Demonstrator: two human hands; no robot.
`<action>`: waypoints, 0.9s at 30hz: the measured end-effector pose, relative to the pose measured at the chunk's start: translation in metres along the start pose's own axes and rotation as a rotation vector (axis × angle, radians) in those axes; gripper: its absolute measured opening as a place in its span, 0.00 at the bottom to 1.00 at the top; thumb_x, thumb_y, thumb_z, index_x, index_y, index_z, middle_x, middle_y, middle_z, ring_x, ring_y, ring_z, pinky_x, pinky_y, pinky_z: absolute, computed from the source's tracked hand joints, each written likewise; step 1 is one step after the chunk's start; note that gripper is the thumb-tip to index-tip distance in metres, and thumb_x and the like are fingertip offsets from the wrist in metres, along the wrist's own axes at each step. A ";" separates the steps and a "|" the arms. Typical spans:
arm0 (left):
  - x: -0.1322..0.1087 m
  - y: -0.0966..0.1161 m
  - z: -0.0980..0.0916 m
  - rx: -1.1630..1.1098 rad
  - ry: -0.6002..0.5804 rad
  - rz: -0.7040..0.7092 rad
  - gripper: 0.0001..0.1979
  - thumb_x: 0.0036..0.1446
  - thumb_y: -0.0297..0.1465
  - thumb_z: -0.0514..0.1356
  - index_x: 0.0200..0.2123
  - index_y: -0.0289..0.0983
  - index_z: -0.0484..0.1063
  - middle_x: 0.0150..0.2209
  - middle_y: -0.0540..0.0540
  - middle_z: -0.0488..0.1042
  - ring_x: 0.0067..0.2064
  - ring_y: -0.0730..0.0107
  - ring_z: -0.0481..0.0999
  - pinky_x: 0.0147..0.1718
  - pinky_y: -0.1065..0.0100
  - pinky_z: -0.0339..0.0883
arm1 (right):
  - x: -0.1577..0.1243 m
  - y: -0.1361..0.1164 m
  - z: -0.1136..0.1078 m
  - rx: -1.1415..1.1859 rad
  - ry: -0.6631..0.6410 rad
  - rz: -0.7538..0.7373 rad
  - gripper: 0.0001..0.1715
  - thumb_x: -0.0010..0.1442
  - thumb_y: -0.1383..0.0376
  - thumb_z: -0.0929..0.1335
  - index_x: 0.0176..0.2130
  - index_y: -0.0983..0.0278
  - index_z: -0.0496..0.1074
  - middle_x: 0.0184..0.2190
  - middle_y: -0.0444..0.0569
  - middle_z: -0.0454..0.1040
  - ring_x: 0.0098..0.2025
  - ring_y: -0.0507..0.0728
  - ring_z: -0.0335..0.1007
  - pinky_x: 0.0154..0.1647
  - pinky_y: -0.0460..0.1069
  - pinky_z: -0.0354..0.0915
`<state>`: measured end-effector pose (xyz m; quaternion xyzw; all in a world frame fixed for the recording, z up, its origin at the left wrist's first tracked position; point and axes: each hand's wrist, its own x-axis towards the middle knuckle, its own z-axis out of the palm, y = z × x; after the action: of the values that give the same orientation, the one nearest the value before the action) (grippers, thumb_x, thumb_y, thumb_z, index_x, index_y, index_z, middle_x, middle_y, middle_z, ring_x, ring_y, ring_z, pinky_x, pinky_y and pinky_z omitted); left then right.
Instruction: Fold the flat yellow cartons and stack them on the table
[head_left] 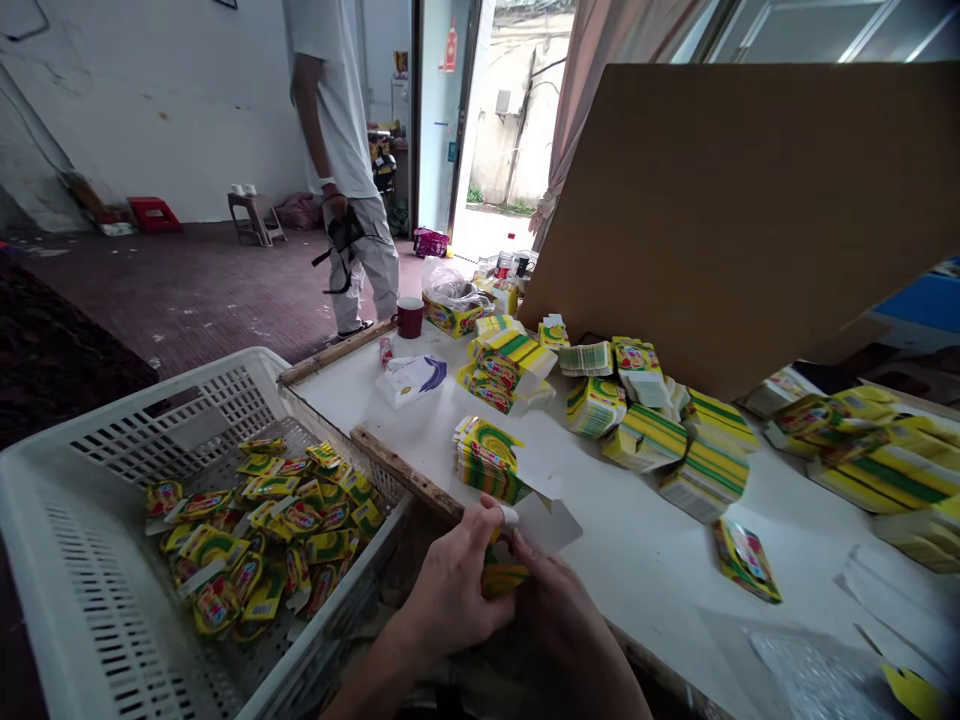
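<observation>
Both hands meet at the table's front edge around a small yellow carton (504,578), mostly hidden by the fingers. My left hand (457,572) is closed on its left side, with something white at the tip of one finger. From the right, my right hand (559,592) grips the same carton, fingers bent against it. A pale cardboard flap (551,524) shows just beyond the fingers; whether it belongs to the held carton I cannot tell. Right behind the hands stands a stack of flat yellow-green cartons (487,462).
A white plastic basket (82,560) at left holds many filled yellow packs (262,530). More carton bundles (637,435) lie across the white table (622,560). A mug (409,317), a tissue pack (412,380) and a large cardboard sheet (735,220) stand farther back. A person (341,150) stands beyond.
</observation>
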<state>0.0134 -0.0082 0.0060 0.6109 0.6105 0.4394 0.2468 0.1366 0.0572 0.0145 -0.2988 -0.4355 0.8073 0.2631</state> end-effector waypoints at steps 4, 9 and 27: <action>0.001 -0.004 -0.001 -0.061 -0.035 -0.068 0.26 0.47 0.30 0.62 0.49 0.43 0.55 0.43 0.47 0.70 0.42 0.61 0.72 0.40 0.64 0.65 | 0.001 0.008 -0.009 -0.282 0.011 -0.221 0.31 0.61 0.48 0.62 0.59 0.58 0.65 0.58 0.53 0.68 0.59 0.63 0.64 0.60 0.60 0.60; -0.001 -0.018 0.007 -0.120 0.004 -0.137 0.36 0.43 0.29 0.63 0.53 0.40 0.47 0.47 0.42 0.68 0.46 0.57 0.71 0.44 0.60 0.66 | 0.004 0.013 -0.021 -0.886 -0.036 -0.543 0.26 0.62 0.66 0.62 0.59 0.52 0.65 0.62 0.48 0.62 0.63 0.61 0.58 0.62 0.59 0.58; 0.006 -0.002 -0.024 0.079 0.005 -0.111 0.26 0.40 0.32 0.68 0.45 0.38 0.67 0.43 0.44 0.73 0.45 0.55 0.72 0.46 0.59 0.65 | -0.004 -0.030 -0.044 -1.078 -0.184 -0.469 0.15 0.58 0.62 0.69 0.46 0.54 0.76 0.59 0.52 0.65 0.61 0.64 0.61 0.58 0.58 0.62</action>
<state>-0.0085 -0.0083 0.0176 0.5844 0.6609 0.4022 0.2447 0.1756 0.0924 0.0217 -0.2147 -0.8595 0.4152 0.2067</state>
